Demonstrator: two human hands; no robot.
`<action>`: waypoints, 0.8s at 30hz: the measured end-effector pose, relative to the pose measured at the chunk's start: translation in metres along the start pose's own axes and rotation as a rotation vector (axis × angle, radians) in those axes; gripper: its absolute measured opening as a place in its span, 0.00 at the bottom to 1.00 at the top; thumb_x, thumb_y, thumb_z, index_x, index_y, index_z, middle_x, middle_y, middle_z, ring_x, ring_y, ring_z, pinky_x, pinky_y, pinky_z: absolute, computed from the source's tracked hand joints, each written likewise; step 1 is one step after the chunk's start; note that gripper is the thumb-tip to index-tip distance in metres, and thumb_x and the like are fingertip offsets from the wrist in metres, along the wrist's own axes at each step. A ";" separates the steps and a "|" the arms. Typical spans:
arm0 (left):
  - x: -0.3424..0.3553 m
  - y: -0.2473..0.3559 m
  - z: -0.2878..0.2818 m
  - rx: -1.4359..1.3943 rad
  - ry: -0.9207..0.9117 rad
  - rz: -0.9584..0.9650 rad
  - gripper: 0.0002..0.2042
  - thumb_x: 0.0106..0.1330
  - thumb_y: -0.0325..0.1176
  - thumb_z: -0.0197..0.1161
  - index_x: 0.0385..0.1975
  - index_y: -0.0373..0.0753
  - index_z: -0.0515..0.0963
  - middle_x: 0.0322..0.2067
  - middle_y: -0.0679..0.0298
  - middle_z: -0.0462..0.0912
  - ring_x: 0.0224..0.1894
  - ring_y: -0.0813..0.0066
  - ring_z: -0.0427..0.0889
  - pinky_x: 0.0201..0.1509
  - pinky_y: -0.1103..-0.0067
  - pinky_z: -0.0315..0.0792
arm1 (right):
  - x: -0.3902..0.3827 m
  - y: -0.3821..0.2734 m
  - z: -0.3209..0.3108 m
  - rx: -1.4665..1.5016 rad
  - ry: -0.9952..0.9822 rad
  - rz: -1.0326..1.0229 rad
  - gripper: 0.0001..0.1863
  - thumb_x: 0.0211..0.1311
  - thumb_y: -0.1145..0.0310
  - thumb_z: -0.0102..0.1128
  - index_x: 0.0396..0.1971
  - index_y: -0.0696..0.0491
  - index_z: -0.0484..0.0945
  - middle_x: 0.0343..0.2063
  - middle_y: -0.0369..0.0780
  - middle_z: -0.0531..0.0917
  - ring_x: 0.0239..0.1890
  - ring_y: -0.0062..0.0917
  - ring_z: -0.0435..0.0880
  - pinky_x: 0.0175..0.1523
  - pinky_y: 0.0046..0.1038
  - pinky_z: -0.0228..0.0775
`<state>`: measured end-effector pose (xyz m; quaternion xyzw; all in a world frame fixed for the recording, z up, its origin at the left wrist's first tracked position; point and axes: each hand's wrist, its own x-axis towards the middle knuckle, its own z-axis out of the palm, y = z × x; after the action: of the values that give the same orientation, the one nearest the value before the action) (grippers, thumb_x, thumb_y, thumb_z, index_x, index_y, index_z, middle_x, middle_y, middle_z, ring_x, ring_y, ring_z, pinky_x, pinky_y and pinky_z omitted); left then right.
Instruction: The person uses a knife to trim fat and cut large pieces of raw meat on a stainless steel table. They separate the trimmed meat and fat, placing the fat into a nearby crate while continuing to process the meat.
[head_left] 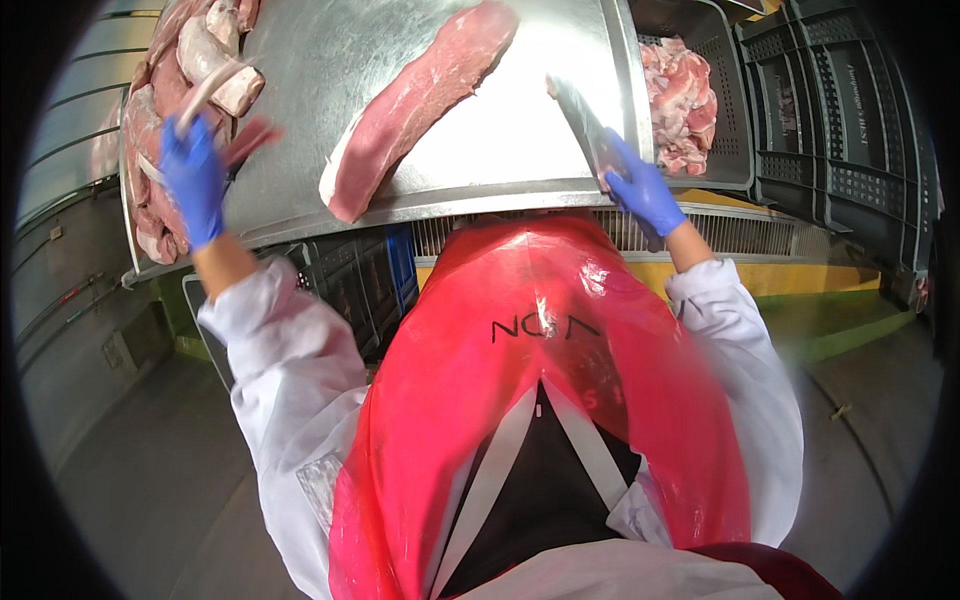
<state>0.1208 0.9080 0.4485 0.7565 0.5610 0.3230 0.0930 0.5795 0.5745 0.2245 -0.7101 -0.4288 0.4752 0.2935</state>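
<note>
Both hands wear blue gloves. My left hand [193, 180] is closed on a pale, thin strip of meat [210, 95] over a pile of pink meat pieces [160, 215] along the left side of the steel worktop [285, 70]; a blurred red piece hangs beside that hand. A long, pink meat piece with a pale edge [410, 105] lies diagonally in the middle of the steel. At the worktop's right side my right hand [635, 190] is wrapped round a knife [580, 115], its blade angled up and leftward, apart from the long piece.
A dark crate of meat trimmings [680, 105] sits beside the worktop on the right, with stacked black crates [810, 110] further right. More crates [345, 275] and a metal grate [770, 240] are below the worktop's front edge. A red plastic apron [430, 360] covers my front.
</note>
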 end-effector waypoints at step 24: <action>-0.406 -0.389 -0.195 0.811 0.274 -0.831 0.30 0.60 0.46 0.70 0.50 0.21 0.74 0.50 0.38 0.79 0.54 0.45 0.78 0.59 0.60 0.72 | 0.262 -0.057 0.085 -0.005 0.665 -0.028 0.38 0.63 0.67 0.61 0.72 0.49 0.58 0.32 0.45 0.84 0.27 0.26 0.84 0.32 0.31 0.79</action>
<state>-0.3670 0.6333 0.2477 0.4001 0.8955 0.1142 -0.1580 0.5296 0.8344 0.1290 -0.8210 -0.3204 0.2122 0.4222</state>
